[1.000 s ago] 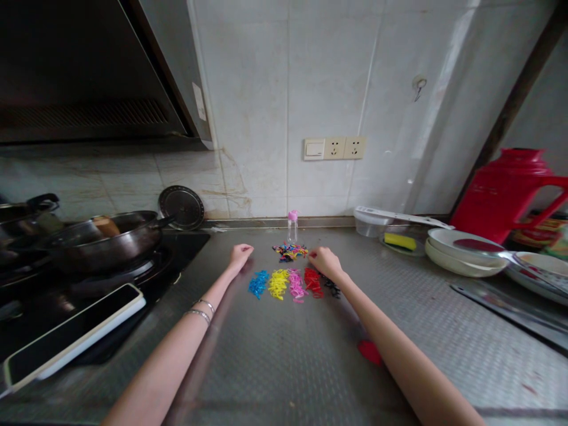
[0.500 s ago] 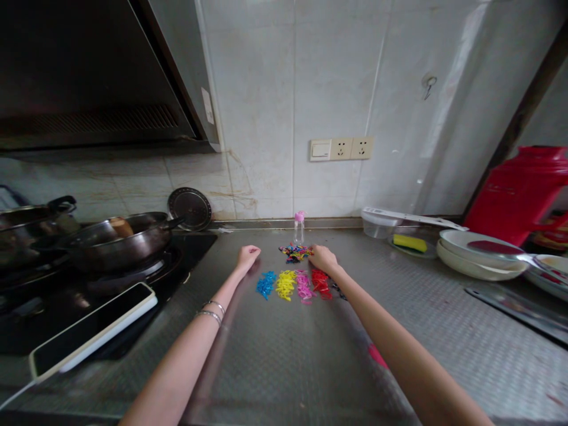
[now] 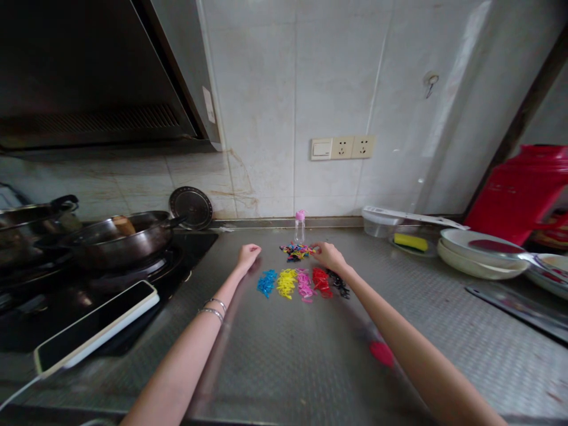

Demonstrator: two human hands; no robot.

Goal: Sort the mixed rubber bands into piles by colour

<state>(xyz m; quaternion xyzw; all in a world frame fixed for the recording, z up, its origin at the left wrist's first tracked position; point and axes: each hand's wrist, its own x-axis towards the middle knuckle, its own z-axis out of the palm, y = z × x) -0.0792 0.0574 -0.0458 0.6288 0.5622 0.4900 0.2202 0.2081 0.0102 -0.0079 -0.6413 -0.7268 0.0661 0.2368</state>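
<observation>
A mixed pile of tiny coloured elastic hair bands (image 3: 296,252) lies on the steel counter. My right hand (image 3: 329,257) is at the pile's right edge, its fingers closed in a pinch; what is in them is too small to make out. My left hand (image 3: 248,257) rests on the counter left of the pile, fingers curled together, contents hidden. Nearer me lie sorted heaps in a row: blue bands (image 3: 267,283), yellow bands (image 3: 286,283), pink bands (image 3: 305,285), red bands (image 3: 322,282) and black bands (image 3: 339,284). Behind the mixed pile stands a clear bottle with a pink cap (image 3: 300,226).
On the left, a pan (image 3: 119,245) sits on the black stove, with a phone (image 3: 95,325) at its front edge. Toward the right are a plastic tub (image 3: 379,226), a yellow sponge (image 3: 410,242), stacked bowls (image 3: 479,260), a knife (image 3: 515,310) and a red thermos (image 3: 515,195).
My right hand has shifted slightly to the right at the mixed pile, and more of the black heap shows beside my wrist. My left hand stays in place.
</observation>
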